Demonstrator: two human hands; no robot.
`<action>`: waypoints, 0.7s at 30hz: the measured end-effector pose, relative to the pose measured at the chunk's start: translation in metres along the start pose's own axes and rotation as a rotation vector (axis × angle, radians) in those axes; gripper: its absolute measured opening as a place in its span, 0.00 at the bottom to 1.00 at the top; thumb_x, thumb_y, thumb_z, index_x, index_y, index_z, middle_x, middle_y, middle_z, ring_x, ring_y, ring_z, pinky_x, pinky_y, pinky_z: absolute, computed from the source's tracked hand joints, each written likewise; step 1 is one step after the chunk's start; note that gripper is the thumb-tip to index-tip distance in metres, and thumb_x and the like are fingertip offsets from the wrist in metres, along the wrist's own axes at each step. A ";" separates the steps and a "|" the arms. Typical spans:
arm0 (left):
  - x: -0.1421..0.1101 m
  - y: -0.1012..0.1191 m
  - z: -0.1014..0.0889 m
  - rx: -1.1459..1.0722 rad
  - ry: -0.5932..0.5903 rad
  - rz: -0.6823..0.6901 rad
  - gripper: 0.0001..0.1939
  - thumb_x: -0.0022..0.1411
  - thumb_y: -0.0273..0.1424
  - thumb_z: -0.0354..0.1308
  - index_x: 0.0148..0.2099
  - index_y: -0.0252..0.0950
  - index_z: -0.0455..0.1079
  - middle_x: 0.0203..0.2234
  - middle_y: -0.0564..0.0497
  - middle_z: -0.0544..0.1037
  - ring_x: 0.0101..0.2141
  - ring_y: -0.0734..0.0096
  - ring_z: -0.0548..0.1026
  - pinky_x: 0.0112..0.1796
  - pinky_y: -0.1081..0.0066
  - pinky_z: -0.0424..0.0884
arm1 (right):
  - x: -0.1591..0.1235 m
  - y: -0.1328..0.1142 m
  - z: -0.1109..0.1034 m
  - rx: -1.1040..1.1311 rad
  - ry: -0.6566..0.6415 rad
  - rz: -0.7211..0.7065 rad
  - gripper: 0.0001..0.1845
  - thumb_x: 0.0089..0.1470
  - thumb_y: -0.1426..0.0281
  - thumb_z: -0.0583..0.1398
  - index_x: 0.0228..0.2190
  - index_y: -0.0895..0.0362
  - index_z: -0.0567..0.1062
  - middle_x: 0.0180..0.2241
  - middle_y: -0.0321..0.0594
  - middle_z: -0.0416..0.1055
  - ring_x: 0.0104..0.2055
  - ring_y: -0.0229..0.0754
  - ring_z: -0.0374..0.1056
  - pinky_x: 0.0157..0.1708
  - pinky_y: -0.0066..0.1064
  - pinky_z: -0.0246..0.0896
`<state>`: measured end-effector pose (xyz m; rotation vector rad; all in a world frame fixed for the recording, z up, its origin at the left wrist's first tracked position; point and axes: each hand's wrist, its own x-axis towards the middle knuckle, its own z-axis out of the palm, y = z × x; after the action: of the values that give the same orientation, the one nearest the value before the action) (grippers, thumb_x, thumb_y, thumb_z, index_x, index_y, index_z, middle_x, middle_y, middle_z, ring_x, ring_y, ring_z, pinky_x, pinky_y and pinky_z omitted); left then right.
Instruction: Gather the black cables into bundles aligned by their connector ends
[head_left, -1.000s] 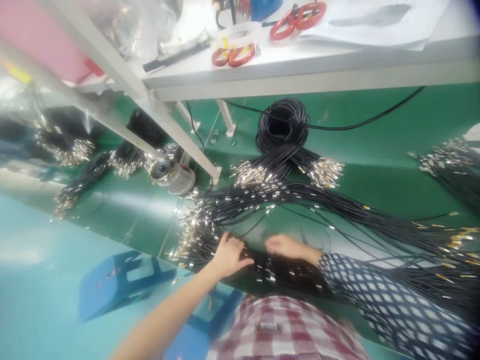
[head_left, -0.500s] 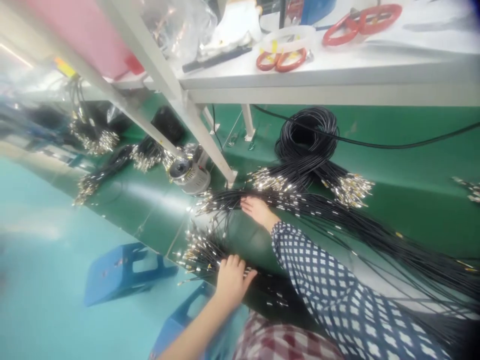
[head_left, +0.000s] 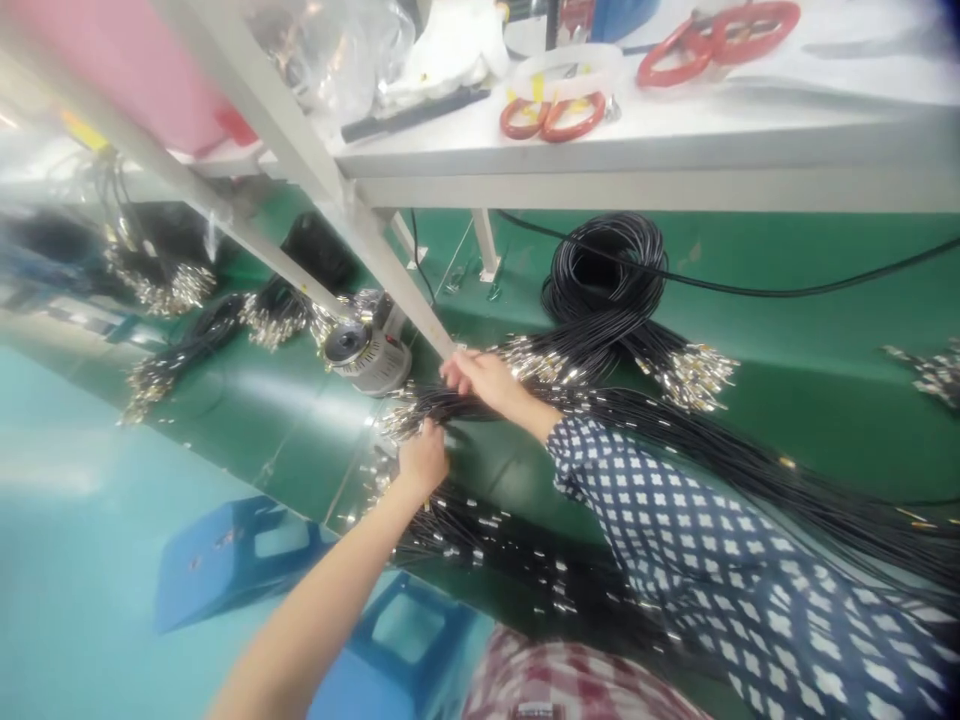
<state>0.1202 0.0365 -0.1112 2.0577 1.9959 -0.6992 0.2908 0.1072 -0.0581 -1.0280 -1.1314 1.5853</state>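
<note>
Left hand curls at the metal-tipped end of the upper cable bundle; right hand, fingers bent, is over that bundle; whether either grips, I cannot tell. Nearer the body lies the lower cable bundle; beyond, a black cable coil rests on green flooring.

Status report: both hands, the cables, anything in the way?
Left hand by silvery cable ends, grip unclear. Right hand over black cable bundle, hold unclear. Table leg close to right hand, possible obstruction.
</note>
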 end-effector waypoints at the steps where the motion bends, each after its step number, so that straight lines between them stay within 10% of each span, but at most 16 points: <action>1: -0.006 -0.005 0.002 0.030 -0.006 0.028 0.27 0.55 0.30 0.57 0.59 0.37 0.63 0.59 0.38 0.63 0.50 0.47 0.71 0.46 0.56 0.67 | 0.004 -0.004 0.005 0.098 -0.007 -0.021 0.19 0.62 0.60 0.53 0.29 0.59 0.75 0.23 0.34 0.71 0.21 0.29 0.61 0.21 0.20 0.54; 7: -0.032 -0.028 0.017 0.102 0.020 0.144 0.20 0.60 0.32 0.53 0.55 0.38 0.68 0.63 0.41 0.60 0.55 0.46 0.65 0.52 0.51 0.60 | 0.006 -0.021 0.016 0.796 0.105 -0.127 0.18 0.65 0.62 0.51 0.29 0.59 0.72 0.22 0.33 0.67 0.22 0.29 0.60 0.21 0.18 0.52; 21: -0.013 -0.025 0.030 -0.124 0.060 -0.077 0.18 0.60 0.30 0.50 0.50 0.27 0.68 0.36 0.32 0.77 0.42 0.45 0.74 0.47 0.49 0.58 | -0.049 -0.109 0.023 0.881 -0.072 -0.203 0.18 0.67 0.62 0.45 0.33 0.54 0.71 0.24 0.32 0.63 0.25 0.32 0.60 0.27 0.24 0.58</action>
<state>0.0899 0.0130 -0.1270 1.9628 2.1039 -0.5186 0.3028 0.0739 0.0584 -0.2615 -0.4472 1.6991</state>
